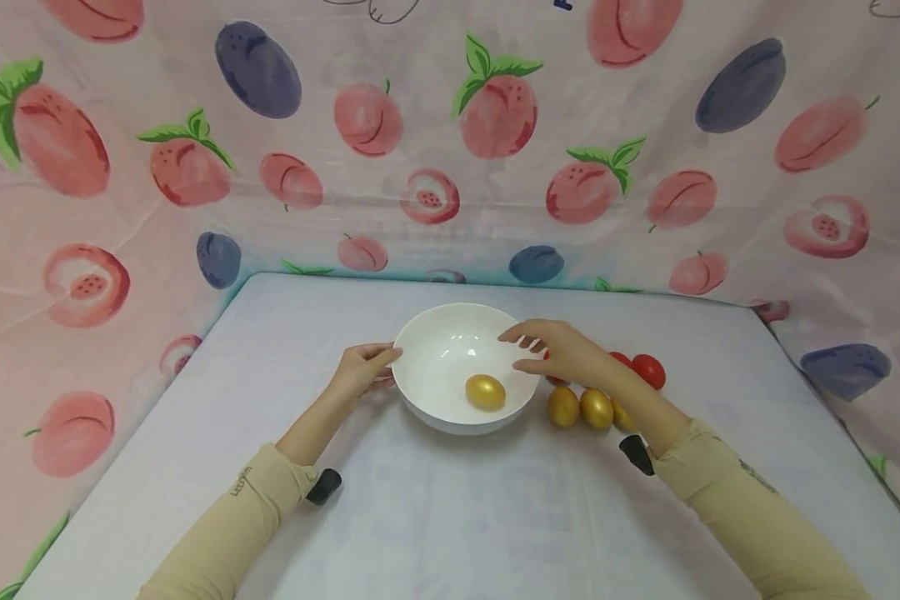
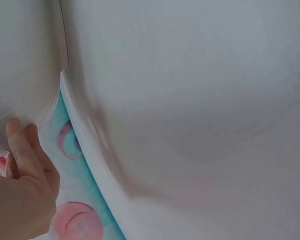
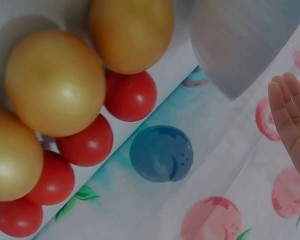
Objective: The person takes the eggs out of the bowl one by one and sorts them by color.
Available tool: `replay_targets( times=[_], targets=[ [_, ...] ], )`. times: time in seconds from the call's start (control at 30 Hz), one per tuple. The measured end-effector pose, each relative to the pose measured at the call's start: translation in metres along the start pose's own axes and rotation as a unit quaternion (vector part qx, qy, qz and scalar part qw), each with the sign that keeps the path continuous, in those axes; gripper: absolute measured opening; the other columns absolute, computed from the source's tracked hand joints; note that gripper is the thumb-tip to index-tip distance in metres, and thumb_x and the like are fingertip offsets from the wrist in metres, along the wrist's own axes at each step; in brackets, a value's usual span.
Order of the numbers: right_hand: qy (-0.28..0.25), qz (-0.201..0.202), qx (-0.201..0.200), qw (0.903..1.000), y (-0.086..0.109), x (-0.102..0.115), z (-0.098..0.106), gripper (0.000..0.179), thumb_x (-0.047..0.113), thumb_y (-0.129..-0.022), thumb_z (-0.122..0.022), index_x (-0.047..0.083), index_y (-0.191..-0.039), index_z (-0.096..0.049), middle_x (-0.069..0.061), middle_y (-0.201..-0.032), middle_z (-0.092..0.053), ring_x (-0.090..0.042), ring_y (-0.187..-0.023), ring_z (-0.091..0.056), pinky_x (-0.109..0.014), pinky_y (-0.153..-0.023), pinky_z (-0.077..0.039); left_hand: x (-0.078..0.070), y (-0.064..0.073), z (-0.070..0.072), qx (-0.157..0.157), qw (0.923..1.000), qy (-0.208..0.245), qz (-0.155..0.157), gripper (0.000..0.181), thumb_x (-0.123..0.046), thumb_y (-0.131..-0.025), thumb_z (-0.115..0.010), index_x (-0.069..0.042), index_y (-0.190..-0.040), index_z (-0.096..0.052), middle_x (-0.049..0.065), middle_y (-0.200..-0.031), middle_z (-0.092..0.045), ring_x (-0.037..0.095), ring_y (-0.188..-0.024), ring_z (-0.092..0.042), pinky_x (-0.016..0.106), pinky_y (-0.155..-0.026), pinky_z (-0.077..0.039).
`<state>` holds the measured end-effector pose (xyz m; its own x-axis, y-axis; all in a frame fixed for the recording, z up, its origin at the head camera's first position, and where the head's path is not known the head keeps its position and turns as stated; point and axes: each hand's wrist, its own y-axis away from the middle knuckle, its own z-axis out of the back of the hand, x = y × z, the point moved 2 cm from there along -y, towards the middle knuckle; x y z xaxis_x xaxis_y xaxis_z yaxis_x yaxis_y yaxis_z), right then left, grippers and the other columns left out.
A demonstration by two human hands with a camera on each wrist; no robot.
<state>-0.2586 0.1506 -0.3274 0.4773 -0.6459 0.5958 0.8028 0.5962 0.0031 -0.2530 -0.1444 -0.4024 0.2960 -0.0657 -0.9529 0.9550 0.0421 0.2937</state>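
A white bowl (image 1: 431,367) stands on the table with one gold egg (image 1: 485,392) lying inside it. My left hand (image 1: 362,369) holds the bowl's left rim, thumb on top and fingers against the outer side. Over the right rim hovers my right hand (image 1: 564,353), its fingers relaxed and spread apart from the thumb, with nothing between them. Beside the bowl, partly behind my right forearm, lie several gold eggs (image 1: 596,408) and red egg-shaped pieces (image 1: 648,372). The right wrist view shows gold eggs (image 3: 55,82) in front of a row of red pieces (image 3: 85,140).
A white cloth (image 1: 450,517) covers the table. Behind it and along the sides hangs a fruit-printed curtain (image 1: 435,100). Each wrist carries a small black device (image 1: 324,487), the right one close to the gold eggs.
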Motion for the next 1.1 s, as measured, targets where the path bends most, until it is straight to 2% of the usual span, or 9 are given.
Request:
replay_targets(
  times=[0.13,0.27,0.47,0.67,0.8,1.03,1.1],
  targets=[
    [0.002,0.013,0.023,0.9997,-0.008,0.006,-0.003,0.042,0.014,-0.086,-0.069,0.007,-0.126,-0.058,-0.014,-0.121,-0.062,-0.033,-0.109,-0.057,-0.046,-0.093,-0.054,0.0,0.0,0.0,-0.002,1.0,-0.001,0.002,0.043,-0.017,-0.091,-0.061,0.006,-0.126,-0.055,0.007,-0.095,-0.068,0.005,-0.063,-0.064,0.017,-0.063,-0.058],
    [0.001,0.023,0.054,0.9982,-0.016,0.009,-0.007,0.041,0.014,-0.086,-0.068,0.008,-0.126,-0.058,-0.014,-0.122,-0.061,-0.033,-0.11,-0.056,-0.044,-0.093,-0.054,-0.001,0.001,0.0,-0.003,1.0,-0.003,0.004,0.043,-0.017,-0.091,-0.061,0.006,-0.126,-0.055,0.01,-0.099,-0.068,0.004,-0.063,-0.064,0.016,-0.063,-0.058],
    [0.007,0.008,0.104,0.9945,-0.029,0.011,-0.016,0.042,0.016,-0.086,-0.069,0.011,-0.126,-0.059,-0.011,-0.129,-0.058,-0.033,-0.112,-0.055,-0.041,-0.094,-0.053,-0.002,0.001,0.0,-0.003,1.0,-0.005,0.001,0.043,-0.018,-0.091,-0.061,0.006,-0.126,-0.055,0.017,-0.11,-0.067,0.005,-0.065,-0.064,0.015,-0.062,-0.058],
    [0.016,-0.003,0.134,0.9908,-0.039,0.006,-0.025,0.041,0.016,-0.085,-0.07,0.011,-0.124,-0.06,-0.008,-0.13,-0.058,-0.031,-0.112,-0.055,-0.038,-0.093,-0.054,0.0,0.002,-0.001,-0.001,0.9999,-0.011,0.002,0.043,-0.019,-0.091,-0.061,0.005,-0.127,-0.055,0.021,-0.116,-0.064,0.007,-0.068,-0.065,0.016,-0.064,-0.058],
    [0.034,0.007,0.154,0.9875,-0.045,0.003,-0.032,0.037,0.017,-0.085,-0.07,0.011,-0.12,-0.062,-0.006,-0.126,-0.061,-0.026,-0.108,-0.058,-0.033,-0.09,-0.056,0.001,0.003,-0.002,-0.002,0.9998,-0.019,0.005,0.043,-0.02,-0.092,-0.061,0.004,-0.127,-0.055,0.021,-0.117,-0.064,0.007,-0.069,-0.065,0.016,-0.065,-0.058],
    [0.052,-0.016,0.188,0.9807,-0.048,0.002,-0.041,0.033,0.019,-0.086,-0.069,0.014,-0.118,-0.063,-0.006,-0.116,-0.063,-0.022,-0.103,-0.057,-0.029,-0.09,-0.055,-0.001,0.004,0.0,-0.005,0.9999,-0.015,0.005,0.043,-0.019,-0.091,-0.061,0.005,-0.126,-0.055,0.018,-0.112,-0.066,0.004,-0.065,-0.064,0.016,-0.064,-0.058],
    [0.057,-0.01,0.192,0.9796,-0.049,0.003,-0.042,0.032,0.017,-0.086,-0.069,0.013,-0.118,-0.063,-0.007,-0.114,-0.063,-0.021,-0.101,-0.058,-0.028,-0.089,-0.055,-0.002,0.004,-0.001,-0.004,0.9999,-0.014,0.005,0.043,-0.019,-0.091,-0.061,0.005,-0.126,-0.055,0.017,-0.111,-0.066,0.004,-0.065,-0.064,0.016,-0.064,-0.058]
  ],
)
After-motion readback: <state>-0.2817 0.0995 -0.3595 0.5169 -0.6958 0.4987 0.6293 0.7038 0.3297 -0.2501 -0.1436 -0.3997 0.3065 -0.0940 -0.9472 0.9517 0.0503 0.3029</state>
